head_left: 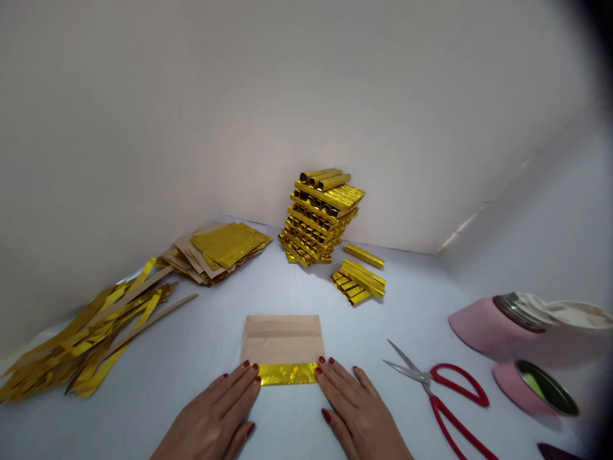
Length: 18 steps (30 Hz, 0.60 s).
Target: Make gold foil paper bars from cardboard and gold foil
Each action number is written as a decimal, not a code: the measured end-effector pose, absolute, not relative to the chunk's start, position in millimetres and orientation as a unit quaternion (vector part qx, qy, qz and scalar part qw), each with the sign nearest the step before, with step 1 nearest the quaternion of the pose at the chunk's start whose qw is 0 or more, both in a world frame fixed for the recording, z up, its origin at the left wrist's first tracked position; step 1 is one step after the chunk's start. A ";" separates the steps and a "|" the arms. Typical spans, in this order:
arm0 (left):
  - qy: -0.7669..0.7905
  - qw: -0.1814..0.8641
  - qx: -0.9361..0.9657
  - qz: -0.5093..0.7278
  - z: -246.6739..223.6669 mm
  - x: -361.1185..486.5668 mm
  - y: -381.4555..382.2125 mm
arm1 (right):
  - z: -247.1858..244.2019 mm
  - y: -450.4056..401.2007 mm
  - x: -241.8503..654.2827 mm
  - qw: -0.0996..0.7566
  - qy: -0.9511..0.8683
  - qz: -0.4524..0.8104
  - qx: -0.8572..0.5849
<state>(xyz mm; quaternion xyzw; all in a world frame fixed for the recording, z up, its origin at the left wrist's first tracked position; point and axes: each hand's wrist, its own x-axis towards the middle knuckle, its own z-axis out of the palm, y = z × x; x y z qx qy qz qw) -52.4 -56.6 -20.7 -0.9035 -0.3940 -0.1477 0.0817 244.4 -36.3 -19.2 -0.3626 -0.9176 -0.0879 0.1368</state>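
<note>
A sheet of gold foil paper (283,345) lies brown side up on the white table in front of me. Its near edge is folded over, so a shiny gold strip shows along the bottom. My left hand (218,409) lies flat with its fingertips on the left end of that strip. At the right end, the fingertips of my right hand (352,406) press down in the same way. Both hands have their fingers stretched out and grip nothing. Crease lines run across the brown part of the sheet.
Rolled gold tubes form a tall stack (318,220) at the back, with a few flat gold pieces (359,281) beside it. Gold sheets (230,246) and cut strips (105,326) lie left. Open red-handled scissors (426,378), a pink flask (488,324) and a pink cup (522,390) are right.
</note>
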 end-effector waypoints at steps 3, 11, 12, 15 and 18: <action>-0.411 0.064 -0.893 -0.172 -23.3 -47.3 -44.6 | -17.0 -34.7 241.8 0.135 -0.915 -0.124 -0.359; -0.402 0.159 -0.883 -0.180 -33.3 -26.3 -37.8 | -20.2 -28.6 211.4 0.194 -0.906 -0.188 -0.327; -0.400 0.166 -0.883 -0.180 -32.9 -26.4 -38.8 | -22.6 -27.3 204.2 0.203 -0.913 -0.188 -0.300; -0.410 0.165 -0.880 -0.174 -31.3 -31.8 -39.9 | -32.5 -23.3 194.0 0.228 -0.926 -0.169 -0.249; -0.414 0.143 -0.880 -0.183 -30.7 -39.4 -39.3 | -41.4 -20.6 209.5 0.210 -0.930 -0.134 -0.269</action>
